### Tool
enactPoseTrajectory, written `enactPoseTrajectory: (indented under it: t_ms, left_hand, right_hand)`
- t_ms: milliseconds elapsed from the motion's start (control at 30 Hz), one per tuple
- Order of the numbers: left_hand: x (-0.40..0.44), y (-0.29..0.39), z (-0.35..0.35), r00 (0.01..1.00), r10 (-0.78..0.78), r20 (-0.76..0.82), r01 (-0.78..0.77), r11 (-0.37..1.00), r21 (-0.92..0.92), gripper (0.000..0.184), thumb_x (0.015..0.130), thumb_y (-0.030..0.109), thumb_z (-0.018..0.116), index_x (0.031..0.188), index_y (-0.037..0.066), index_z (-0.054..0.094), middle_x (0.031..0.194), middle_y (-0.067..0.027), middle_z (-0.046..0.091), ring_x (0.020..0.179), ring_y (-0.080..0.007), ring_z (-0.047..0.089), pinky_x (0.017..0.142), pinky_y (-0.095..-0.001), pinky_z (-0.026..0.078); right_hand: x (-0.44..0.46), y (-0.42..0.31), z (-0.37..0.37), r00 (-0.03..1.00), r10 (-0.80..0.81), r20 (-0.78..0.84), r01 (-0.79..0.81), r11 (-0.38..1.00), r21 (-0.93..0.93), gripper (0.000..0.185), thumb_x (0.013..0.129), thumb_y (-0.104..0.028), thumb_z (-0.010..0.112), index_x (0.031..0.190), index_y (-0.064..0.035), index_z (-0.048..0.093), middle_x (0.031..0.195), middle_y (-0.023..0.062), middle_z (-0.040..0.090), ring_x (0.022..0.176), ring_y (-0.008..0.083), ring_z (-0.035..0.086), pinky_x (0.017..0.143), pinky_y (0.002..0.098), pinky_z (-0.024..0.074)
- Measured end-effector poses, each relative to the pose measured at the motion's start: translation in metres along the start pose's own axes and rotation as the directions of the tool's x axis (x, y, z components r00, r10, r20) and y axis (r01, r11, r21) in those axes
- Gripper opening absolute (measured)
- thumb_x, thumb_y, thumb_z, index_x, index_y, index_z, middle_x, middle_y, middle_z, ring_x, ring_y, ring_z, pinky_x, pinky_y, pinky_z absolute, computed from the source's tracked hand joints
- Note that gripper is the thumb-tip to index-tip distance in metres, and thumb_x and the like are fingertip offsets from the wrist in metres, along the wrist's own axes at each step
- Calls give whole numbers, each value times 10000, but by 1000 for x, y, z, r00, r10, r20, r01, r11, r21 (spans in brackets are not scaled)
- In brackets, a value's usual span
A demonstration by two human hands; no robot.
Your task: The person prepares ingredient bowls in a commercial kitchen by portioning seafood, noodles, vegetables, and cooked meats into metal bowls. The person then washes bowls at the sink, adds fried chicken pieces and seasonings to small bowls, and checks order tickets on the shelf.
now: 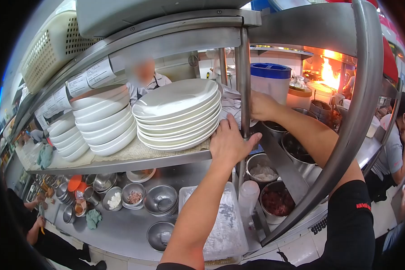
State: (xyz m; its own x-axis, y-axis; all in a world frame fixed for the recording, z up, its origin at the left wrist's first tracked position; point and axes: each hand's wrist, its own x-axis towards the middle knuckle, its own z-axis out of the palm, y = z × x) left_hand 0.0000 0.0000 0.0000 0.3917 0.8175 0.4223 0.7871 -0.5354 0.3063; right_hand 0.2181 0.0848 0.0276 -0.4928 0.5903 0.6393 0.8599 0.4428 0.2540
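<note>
My left hand (231, 140) rests at the shelf's edge, right beside a tall stack of white plates (177, 103). Its fingers are stretched out and the thumb points away to the right; I see nothing held in it. My right hand (261, 106) reaches around behind the metal post (245, 81), and its fingers are hidden there. Close to both hands, between the plates and the post, lies some crumpled white paper or cloth (230, 101). Whether the right fingers grip it cannot be made out.
White bowls (104, 121) stand stacked left of the plates. Below are metal bowls (161, 199), a tray of white powder (225, 220) and a pot of dark red meat (276, 202). Flames (329, 74) rise at the back right. People (145, 76) work nearby; a curved metal rail (362, 121) flanks my right arm.
</note>
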Motion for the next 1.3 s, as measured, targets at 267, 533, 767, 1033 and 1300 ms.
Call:
enactPoseTrajectory:
  t_ms: [267, 533, 767, 1033, 1300]
  left_hand:
    - [7, 2, 14, 996, 39, -79, -30, 993, 113, 917, 842, 766, 453, 1434, 66, 467, 1401, -222, 422, 1304, -349, 448, 1056, -434, 394]
    - [9, -5, 11, 995, 102, 2, -102, 990, 97, 889, 865, 763, 407, 1414, 68, 496, 1544, -183, 340, 1333, -361, 433, 1079, -432, 383]
    - [7, -7, 11, 990, 137, -21, -134, 985, 106, 883, 864, 751, 422, 1379, 41, 529, 1502, -192, 409, 1288, -369, 481, 1065, -432, 399]
    - [-1, -7, 10, 986, 118, -119, -117, 993, 12, 857, 821, 653, 604, 1364, 2, 478, 1530, -234, 315, 1192, -400, 549, 991, -470, 450]
    - [7, -8, 6, 987, 159, 4, -159, 987, 17, 818, 863, 598, 567, 1381, -23, 439, 1568, -243, 245, 1258, -389, 498, 1043, -456, 408]
  right_hand:
    - [4, -13, -24, 995, 92, 33, -93, 996, 13, 230, 815, -239, 593, 770, -16, 628, 849, 212, 574, 807, 412, 603, 708, 494, 497]
    - [11, -16, -23, 990, 127, -63, -116, 982, 150, 222, 830, -228, 607, 810, -8, 627, 860, 209, 594, 864, 411, 605, 750, 491, 497]
    - [8, -16, -29, 974, 225, -24, -209, 933, 294, 160, 810, -178, 642, 851, -24, 641, 916, 201, 599, 865, 393, 609, 756, 462, 495]
    - [13, -19, -39, 980, 179, 85, -197, 927, 320, 190, 743, -162, 652, 795, 14, 698, 831, 242, 628, 793, 401, 629, 718, 455, 509]
    - [14, -19, -39, 990, 136, 26, -138, 946, 294, 197, 763, -183, 637, 767, 6, 697, 800, 263, 622, 783, 418, 624, 710, 479, 506]
